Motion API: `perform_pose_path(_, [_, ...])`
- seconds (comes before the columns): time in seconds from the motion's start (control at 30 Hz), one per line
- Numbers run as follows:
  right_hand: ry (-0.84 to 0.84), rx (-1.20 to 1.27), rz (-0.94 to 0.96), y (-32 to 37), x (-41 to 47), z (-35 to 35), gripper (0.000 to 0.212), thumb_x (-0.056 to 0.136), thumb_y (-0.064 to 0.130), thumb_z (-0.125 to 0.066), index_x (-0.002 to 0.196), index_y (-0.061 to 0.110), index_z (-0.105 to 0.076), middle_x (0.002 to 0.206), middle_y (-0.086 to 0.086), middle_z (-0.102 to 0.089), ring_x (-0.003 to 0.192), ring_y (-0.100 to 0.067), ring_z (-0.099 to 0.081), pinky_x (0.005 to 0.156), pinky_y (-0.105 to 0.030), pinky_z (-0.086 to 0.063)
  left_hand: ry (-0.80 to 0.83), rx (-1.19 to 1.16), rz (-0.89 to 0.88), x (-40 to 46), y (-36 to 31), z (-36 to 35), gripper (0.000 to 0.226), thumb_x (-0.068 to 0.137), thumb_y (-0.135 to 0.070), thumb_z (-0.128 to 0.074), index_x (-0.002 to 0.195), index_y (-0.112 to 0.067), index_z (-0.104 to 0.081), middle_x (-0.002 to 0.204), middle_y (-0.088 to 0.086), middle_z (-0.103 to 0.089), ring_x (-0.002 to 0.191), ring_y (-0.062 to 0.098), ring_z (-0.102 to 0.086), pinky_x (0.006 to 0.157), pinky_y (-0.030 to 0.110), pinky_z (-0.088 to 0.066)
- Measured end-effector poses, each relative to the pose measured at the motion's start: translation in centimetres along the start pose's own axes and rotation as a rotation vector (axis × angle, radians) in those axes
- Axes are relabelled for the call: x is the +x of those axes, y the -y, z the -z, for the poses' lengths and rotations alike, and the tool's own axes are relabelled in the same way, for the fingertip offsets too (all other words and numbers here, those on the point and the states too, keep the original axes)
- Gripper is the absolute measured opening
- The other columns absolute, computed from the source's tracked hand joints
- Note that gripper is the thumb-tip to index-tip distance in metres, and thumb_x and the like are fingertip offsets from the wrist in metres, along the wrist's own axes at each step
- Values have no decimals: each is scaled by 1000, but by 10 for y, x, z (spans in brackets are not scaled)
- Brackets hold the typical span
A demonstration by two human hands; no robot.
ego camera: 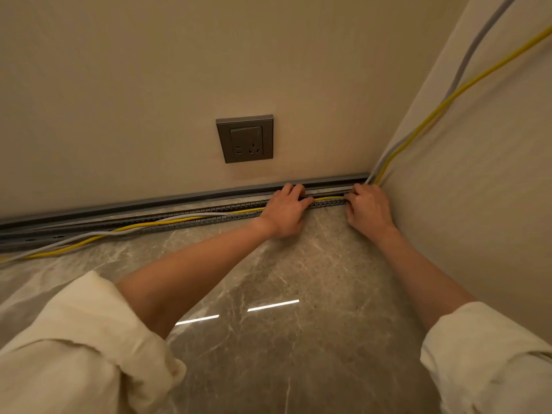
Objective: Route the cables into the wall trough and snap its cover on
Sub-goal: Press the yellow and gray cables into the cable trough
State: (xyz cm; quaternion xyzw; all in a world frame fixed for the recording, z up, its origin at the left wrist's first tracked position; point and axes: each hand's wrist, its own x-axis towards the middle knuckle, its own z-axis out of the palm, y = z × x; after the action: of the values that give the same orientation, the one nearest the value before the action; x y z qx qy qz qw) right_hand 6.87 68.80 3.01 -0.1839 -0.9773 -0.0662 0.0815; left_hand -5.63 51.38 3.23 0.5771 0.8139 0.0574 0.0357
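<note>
A grey slotted wall trough (191, 221) runs along the foot of the wall, open at the top. A yellow cable (328, 199) and a grey cable (191, 216) lie along it, spilling out over its front edge at the left. My left hand (285, 212) rests on the trough, fingers curled over the cables and pressing them in. My right hand (369, 206) is near the corner, fingers pinching the cables at the trough. A grey strip (179, 197), perhaps the cover, lies against the wall just behind the trough.
A grey wall socket (245, 138) sits above the trough. Both cables climb the right wall (478, 174) from the corner. The floor (298, 294) is glossy marble tile.
</note>
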Motion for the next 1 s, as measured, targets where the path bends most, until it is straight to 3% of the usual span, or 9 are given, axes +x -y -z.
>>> perform_pose_path(0.27, [7,107,-164,8,4,-5,22,76,10,-60,95,1,-68,89,-17,-61,87,-36,-57,81,-40,-44,7,36,19,1,-3,-5,60,80,-30,-57,135,-13,-42,132,16,-41,121,34,-36,97,45,-41])
perform_pose_path(0.4, [-3,147,-322,32,-6,-11,37,77,5,-59,113,3,-59,110,-18,-58,101,-35,-52,91,-41,-40,13,29,41,-3,-5,-7,63,82,-28,-54,140,-11,-35,138,16,-38,126,33,-34,101,46,-39])
perform_pose_path(0.53, [19,205,-398,50,-20,-19,58,81,5,-56,136,3,-37,139,-15,-43,124,-31,-42,104,-40,-33,13,-32,43,-14,-3,-4,66,83,-21,-54,143,-7,-30,145,15,-37,133,31,-33,110,43,-33])
perform_pose_path(0.73, [74,269,-456,70,-24,-10,69,83,5,-56,144,2,-23,153,-17,-27,138,-32,-28,113,-42,-25,-23,-110,-3,-49,15,10,62,84,-12,-52,142,-6,-32,149,14,-37,135,30,-36,113,39,-30])
perform_pose_path(1.0, [75,312,-272,146,-22,8,70,83,4,-57,143,1,-22,151,-21,-26,138,-35,-25,114,-42,-23,-187,-126,179,-139,67,21,55,78,-4,-53,133,-5,-45,139,16,-49,127,33,-45,107,42,-36])
